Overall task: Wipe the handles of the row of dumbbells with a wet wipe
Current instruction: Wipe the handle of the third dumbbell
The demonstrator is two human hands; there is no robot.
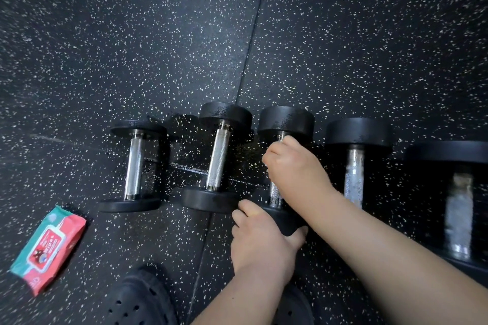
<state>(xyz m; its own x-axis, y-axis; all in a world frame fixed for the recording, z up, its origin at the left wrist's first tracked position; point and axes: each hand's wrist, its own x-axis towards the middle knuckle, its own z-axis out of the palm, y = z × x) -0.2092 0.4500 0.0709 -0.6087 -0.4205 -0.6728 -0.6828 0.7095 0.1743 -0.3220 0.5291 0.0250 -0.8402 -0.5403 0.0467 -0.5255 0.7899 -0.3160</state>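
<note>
The third dumbbell (286, 120) lies in a row of five on the speckled rubber floor (132, 34). The right hand (295, 166) curls its fingers round the knurled steel handle (276, 194). The left hand (260, 240) clutches the near round black head. A soft red-and-green wipes pack (48, 248) lies well to the left.
</note>
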